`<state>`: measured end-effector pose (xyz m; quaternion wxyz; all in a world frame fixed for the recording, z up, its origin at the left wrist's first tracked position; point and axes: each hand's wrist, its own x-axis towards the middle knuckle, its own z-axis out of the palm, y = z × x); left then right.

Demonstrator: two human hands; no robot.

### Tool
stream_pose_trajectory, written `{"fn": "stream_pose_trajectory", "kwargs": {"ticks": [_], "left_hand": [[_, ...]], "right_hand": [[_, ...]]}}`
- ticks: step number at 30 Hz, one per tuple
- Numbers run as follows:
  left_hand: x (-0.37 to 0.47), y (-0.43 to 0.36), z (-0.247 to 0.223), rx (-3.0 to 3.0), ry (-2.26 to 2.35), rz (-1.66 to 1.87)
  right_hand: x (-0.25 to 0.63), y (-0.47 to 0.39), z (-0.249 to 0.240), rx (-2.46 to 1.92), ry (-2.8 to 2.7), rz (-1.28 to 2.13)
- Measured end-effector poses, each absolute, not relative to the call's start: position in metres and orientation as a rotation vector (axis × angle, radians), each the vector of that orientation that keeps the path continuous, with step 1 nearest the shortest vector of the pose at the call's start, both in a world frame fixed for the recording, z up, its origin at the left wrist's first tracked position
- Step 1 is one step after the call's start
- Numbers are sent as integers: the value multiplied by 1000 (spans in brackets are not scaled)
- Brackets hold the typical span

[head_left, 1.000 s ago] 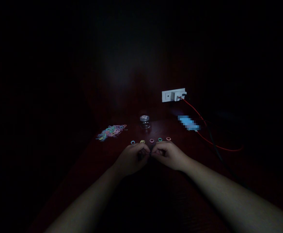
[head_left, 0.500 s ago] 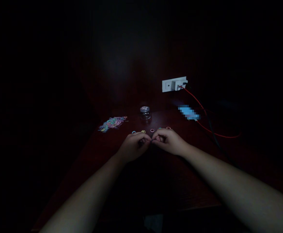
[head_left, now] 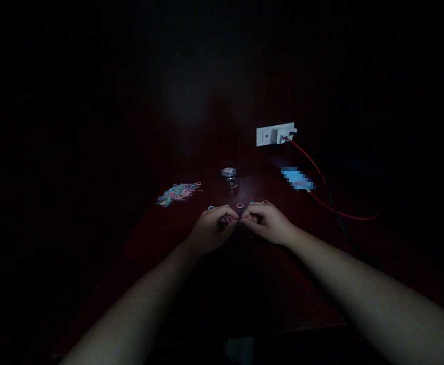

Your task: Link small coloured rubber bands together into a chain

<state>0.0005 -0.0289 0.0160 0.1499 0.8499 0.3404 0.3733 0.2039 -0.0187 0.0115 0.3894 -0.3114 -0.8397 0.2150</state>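
Observation:
My left hand (head_left: 213,230) and my right hand (head_left: 266,223) meet at the fingertips above the dark red table (head_left: 149,263). Both are pinched on something small and dark, too small to make out. Just beyond them lies a row of small rings: a blue ring (head_left: 211,208), a yellowish one partly hidden by my left hand, a pink ring (head_left: 239,206), a green one mostly behind my right hand, and a reddish ring (head_left: 265,202). Further left is a pile of colourful bands (head_left: 178,194). Behind the row stands a clear lidded jar (head_left: 229,178).
A phone-like device (head_left: 297,178), blurred out, lies at the back right with a red cable (head_left: 353,217) attached. A white wall socket (head_left: 275,134) holds a plug. A dark cable runs down to the right. The surroundings are very dark.
The view has shifted slightly. My fingertips have drawn a little apart, with a small dark thing now faintly visible between them.

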Motion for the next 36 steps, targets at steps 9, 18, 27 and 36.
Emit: {"fn": "stream_pose_trajectory", "kwargs": {"ticks": [9,18,27,36], "left_hand": [[0,-28,16,2399,1001,1074],[-1,-26,14,2382,991,1041],[-2,-25,15,2440,1021,1030],[-1,-26,14,2407,969,1052]], "right_hand": [[204,-17,7,-812,-2140,581],[203,-18,7,-835,-2128,582],[203,-16,3,-800,-2145,543],[201,-18,5,-812,-2154,551]]}}
